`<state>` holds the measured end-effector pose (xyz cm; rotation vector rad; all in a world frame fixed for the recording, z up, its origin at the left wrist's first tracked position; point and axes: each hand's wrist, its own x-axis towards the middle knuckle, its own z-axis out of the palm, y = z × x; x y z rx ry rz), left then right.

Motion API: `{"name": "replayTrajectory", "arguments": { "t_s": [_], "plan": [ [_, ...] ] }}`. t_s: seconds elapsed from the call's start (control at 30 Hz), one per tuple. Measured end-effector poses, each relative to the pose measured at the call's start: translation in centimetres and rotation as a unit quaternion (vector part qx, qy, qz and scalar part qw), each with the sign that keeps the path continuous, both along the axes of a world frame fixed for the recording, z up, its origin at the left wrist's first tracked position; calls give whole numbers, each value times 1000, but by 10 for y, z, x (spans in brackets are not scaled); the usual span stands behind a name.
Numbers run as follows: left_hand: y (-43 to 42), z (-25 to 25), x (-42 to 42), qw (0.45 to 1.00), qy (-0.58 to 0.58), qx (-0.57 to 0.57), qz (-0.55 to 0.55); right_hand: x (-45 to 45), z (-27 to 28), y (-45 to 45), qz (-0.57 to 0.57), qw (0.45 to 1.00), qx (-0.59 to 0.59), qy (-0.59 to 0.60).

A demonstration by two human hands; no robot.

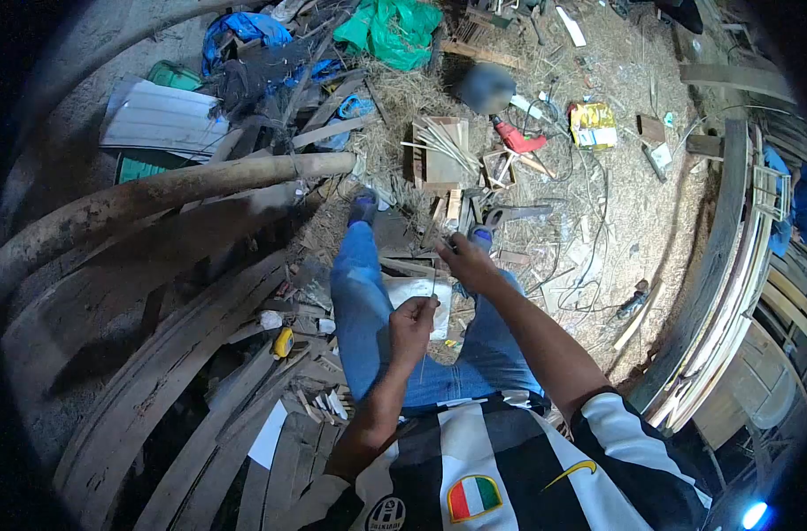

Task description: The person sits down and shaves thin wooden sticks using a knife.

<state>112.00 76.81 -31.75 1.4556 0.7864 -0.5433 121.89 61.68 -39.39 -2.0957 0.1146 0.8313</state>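
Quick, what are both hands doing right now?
Left hand: closed, pinching a thin stick.
Right hand: looks closed; what it might hold cannot be told.

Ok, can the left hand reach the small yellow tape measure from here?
Probably yes: nothing covers the tape measure, just beyond the left thigh in blue denim, though the left hand would likely need to release the thin strip it pinches.

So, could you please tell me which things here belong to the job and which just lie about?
Likely the job:
thin, straight strip, pinched in the left hand
pale, slender wooden sticks, similarly thin

Apparently lying about:
crumpled green plastic bag
yellow printed packet
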Motion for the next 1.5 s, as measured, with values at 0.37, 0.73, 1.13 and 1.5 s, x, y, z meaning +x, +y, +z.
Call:
{"name": "replayTrajectory", "arguments": {
  "t_s": [0.37, 0.73, 1.13, 1.5],
  "plan": [
    [67, -255, -32, 991, -1, 126, -34, -46, -216, 90, 186, 979, -51, 68],
    [68, -416, -56, 969, 137, 8, 207, -53, -330, 115, 256, 953, -110, 115],
    [40, -564, -33, 912, 98, 65, 394, -14, -402, 124, 396, 903, -164, 1],
    [49, -736, -63, 867, 162, 158, 444, -29, -446, 115, 388, 896, -174, -128]
  ]
}}
